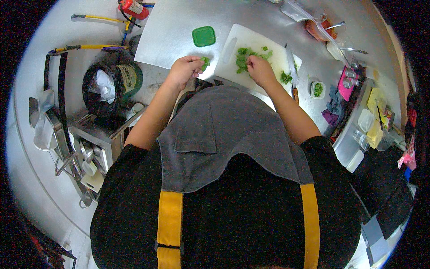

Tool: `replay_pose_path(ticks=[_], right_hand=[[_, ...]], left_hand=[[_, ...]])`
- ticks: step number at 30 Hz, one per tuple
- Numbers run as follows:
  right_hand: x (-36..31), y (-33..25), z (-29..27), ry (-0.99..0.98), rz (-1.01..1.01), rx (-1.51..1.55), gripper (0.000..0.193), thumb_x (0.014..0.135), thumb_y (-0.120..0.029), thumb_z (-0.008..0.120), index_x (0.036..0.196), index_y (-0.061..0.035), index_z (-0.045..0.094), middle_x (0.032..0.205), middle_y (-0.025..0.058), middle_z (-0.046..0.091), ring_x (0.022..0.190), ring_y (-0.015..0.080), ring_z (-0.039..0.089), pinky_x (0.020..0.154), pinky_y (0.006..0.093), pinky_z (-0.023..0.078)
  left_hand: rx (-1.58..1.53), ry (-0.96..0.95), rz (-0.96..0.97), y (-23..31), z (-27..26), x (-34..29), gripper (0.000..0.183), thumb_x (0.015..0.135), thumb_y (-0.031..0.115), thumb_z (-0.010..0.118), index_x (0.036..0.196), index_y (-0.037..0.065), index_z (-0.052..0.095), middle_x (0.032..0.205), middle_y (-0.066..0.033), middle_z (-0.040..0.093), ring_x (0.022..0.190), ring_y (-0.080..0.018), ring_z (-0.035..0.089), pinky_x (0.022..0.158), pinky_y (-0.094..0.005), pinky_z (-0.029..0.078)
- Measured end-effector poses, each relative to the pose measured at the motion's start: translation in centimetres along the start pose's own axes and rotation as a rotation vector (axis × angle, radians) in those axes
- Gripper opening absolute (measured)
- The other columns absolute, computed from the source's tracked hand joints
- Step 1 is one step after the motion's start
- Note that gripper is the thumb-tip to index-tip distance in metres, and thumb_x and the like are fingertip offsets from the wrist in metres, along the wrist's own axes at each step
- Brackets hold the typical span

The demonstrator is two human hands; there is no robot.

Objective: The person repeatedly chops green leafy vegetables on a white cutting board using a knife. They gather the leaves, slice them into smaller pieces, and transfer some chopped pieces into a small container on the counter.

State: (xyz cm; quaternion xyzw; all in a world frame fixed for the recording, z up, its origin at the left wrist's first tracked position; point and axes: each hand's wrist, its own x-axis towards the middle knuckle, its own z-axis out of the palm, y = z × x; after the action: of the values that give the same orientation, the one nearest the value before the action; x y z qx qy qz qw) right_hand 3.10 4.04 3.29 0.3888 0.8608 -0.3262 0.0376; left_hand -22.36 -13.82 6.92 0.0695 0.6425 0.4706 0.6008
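Green leafy herbs (pixel 242 57) lie loose on the white cutting board (pixel 230 71), with a smaller chopped pile (pixel 285 77) near its right edge. My left hand (pixel 186 71), left of the board, is closed on a small bunch of herb leaves (pixel 205 63). Over the board, my right hand (pixel 260 70) is closed with its fingertips down at the loose leaves; what it pinches is hidden. A knife (pixel 291 67) with a wooden handle rests along the board's right side. Beyond my left hand sits a green square lid (pixel 204 36).
To the board's right stands a small container of chopped herbs (pixel 317 89). A bowl of red food (pixel 320 30) with a spoon is at the far right. On the floor at left is a black-lined bin (pixel 101 87), beside a rack of utensils (pixel 89 161).
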Motion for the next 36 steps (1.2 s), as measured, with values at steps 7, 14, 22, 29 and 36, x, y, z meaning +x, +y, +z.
replay_pose_path(ticks=[7,14,22,29,36], right_hand=[[2.3,-1.9,2.8,0.056,-0.029,-0.151,0.012,0.085,-0.01,0.058,0.091,-0.0022,0.064,0.096,0.022,0.067,0.095,0.0415,0.064,0.083,0.0511,0.051],[1.5,-3.3,3.1,0.087,-0.038,-0.25,0.014,0.084,-0.012,0.056,0.089,-0.0024,0.064,0.1,0.0208,0.065,0.097,0.0401,0.063,0.083,0.0516,0.051],[1.8,-3.5,-0.4,0.031,0.101,0.244,0.023,0.086,-0.021,0.068,0.1,-0.0027,0.067,0.093,0.014,0.072,0.083,0.0294,0.07,0.076,0.0408,0.055],[0.8,-5.4,-3.2,-0.169,0.245,1.015,0.011,0.092,-0.009,0.068,0.101,-0.0032,0.064,0.087,0.0051,0.07,0.075,0.014,0.067,0.066,0.026,0.052],[-0.4,-5.2,-3.9,-0.133,0.233,1.134,0.008,0.092,-0.005,0.067,0.099,-0.0018,0.064,0.086,0.0071,0.069,0.075,0.0156,0.069,0.066,0.0274,0.055]], left_hand=[[-0.01,0.009,-0.011,-0.4,0.2,-0.4,0.017,0.092,0.013,0.07,0.103,0.001,0.066,0.084,-0.0034,0.067,0.069,-0.0117,0.063,0.059,-0.0236,0.049],[-0.003,-0.014,-0.024,-0.5,0.5,-0.3,0.02,0.093,0.016,0.068,0.107,0.002,0.067,0.087,-0.0036,0.068,0.07,-0.0111,0.062,0.06,-0.0229,0.05],[0.1,-0.202,0.051,1.8,3.5,-0.5,0.02,0.091,0.017,0.071,0.104,0.002,0.07,0.086,-0.0036,0.069,0.073,-0.0105,0.062,0.063,-0.0233,0.048],[0.249,-0.22,0.172,3.4,7.4,1.5,0.02,0.088,0.017,0.074,0.102,0.002,0.071,0.085,-0.0036,0.07,0.068,-0.0112,0.064,0.06,-0.0241,0.05],[0.438,-0.198,0.192,3.8,8.4,1.9,0.02,0.086,0.018,0.076,0.098,0.001,0.073,0.081,-0.0041,0.07,0.066,-0.0112,0.063,0.061,-0.0254,0.052]])
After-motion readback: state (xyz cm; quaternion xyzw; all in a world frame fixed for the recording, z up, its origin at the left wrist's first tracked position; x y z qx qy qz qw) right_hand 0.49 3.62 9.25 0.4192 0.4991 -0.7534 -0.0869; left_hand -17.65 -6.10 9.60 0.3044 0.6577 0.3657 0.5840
